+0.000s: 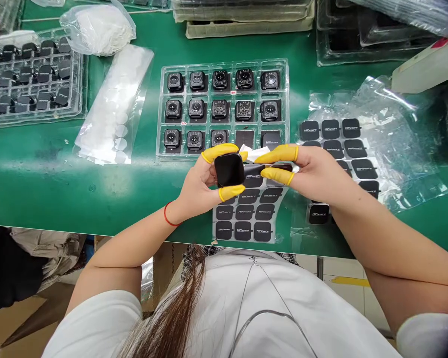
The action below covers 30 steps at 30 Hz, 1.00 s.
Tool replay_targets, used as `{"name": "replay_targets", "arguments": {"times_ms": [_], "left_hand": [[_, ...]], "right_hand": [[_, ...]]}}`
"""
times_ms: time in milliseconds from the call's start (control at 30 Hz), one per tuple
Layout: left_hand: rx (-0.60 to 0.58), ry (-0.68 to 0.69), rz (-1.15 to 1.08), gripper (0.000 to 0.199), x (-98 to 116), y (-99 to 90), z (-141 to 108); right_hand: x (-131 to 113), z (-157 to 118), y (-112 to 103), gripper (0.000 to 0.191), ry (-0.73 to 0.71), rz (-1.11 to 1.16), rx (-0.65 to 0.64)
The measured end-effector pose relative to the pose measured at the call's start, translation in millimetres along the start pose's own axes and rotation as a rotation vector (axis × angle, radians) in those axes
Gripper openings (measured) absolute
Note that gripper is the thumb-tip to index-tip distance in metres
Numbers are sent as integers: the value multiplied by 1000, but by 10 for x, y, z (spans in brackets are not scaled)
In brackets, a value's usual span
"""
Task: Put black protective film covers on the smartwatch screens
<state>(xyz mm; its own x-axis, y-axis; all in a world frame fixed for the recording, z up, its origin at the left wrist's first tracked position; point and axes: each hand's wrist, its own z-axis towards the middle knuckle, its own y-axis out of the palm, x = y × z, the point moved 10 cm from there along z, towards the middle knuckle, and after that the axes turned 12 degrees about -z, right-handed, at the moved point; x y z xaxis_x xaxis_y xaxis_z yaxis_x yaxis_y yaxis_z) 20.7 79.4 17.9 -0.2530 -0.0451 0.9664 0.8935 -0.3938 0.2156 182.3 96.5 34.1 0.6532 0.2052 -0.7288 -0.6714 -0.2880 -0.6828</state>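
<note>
"Head view: what's nearest?"

"Label sheet (pixel 244 221), this side of the tray (pixel 160 124). Just beyond, still short of it, the left hand (pixel 196 186) clamps a watch (pixel 229 170); the right hand's (pixel 311 171) fingertips, apart, meet white tissue (pixel 252 153), grip unclear."

"Handling?"

"Edges only; tissue light."

We hold the watch body (pixel 229 170) in the left hand (pixel 209 176), its black screen facing up, between fingertips in yellow finger covers. Our right hand (pixel 289 164) pinches a white wipe (pixel 254 153) just beside it. Below both hands, a sheet of HiFuture labels (pixel 244 212) lies on the green worktop (pixel 134 194). Beyond them sits a clear compartment tray (pixel 159 119) of watch bodies.
</note>
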Motion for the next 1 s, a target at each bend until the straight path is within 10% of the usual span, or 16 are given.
{"name": "replay_targets", "arguments": {"times_ms": [200,500,833,1000], "left_hand": [[124,-211,-158,64,-208,-134,46],[33,-52,53,63,-51,22,-34],[46,-315,-66,60,-411,-64,5],[-27,-281,50,56,-394,71,-50]], "right_hand": [[-297,-18,-26,12,-279,-147,119],[319,15,293,28,223,205,-212],[-160,-73,-29,11,-21,112,65],[-34,-59,46,15,142,315,45]]}}
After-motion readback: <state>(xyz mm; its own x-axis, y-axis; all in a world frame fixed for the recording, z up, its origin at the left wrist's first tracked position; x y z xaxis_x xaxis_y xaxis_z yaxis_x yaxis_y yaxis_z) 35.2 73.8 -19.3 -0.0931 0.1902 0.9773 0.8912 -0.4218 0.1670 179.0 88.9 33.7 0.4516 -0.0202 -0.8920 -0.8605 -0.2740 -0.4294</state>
